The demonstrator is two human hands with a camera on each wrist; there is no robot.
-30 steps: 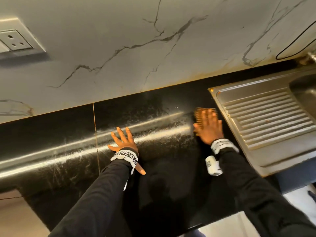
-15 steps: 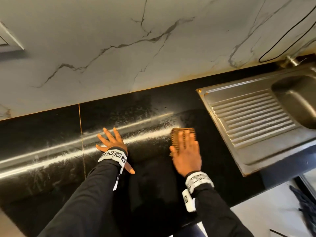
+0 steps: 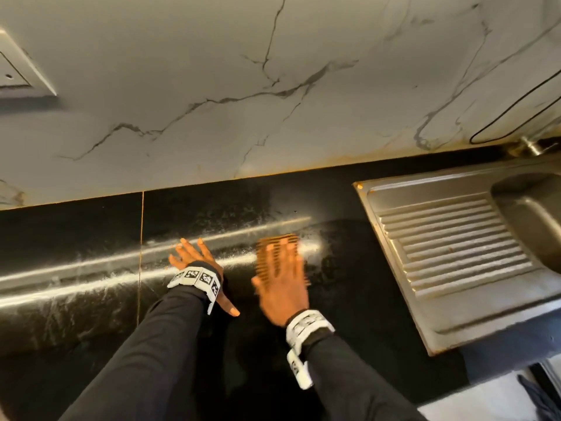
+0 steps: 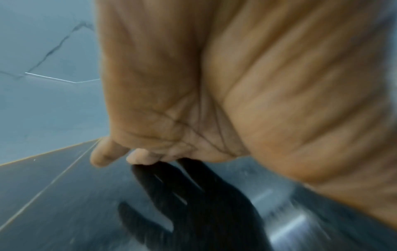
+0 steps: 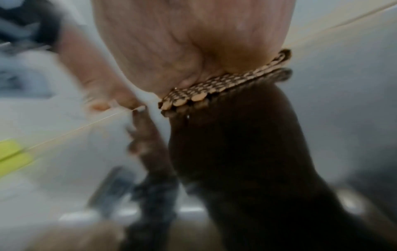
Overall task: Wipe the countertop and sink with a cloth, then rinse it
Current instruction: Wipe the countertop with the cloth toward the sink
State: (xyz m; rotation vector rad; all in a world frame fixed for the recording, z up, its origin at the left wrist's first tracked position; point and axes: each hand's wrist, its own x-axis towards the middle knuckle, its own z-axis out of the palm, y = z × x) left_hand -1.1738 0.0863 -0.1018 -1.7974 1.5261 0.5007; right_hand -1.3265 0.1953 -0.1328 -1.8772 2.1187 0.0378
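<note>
A brown ribbed cloth (image 3: 267,250) lies flat on the black countertop (image 3: 91,232), left of the steel sink (image 3: 455,253). My right hand (image 3: 282,275) presses it down with straight, spread fingers and is blurred by motion. In the right wrist view the cloth (image 5: 214,88) shows as a woven tan edge squeezed under the palm. My left hand (image 3: 194,259) rests flat on the counter just left of the cloth, fingers spread, holding nothing. In the left wrist view the left palm (image 4: 214,84) hovers over its own dark reflection.
A white marble-patterned wall (image 3: 273,86) backs the counter, with a socket plate (image 3: 18,71) at the far left. The sink's ribbed drainboard (image 3: 449,253) and basin (image 3: 534,214) lie to the right, a tap base (image 3: 529,145) behind. Wet streaks cross the counter.
My right hand has slid the cloth leftward across the counter, away from the sink and toward my left hand. The left hand has stayed planted.
</note>
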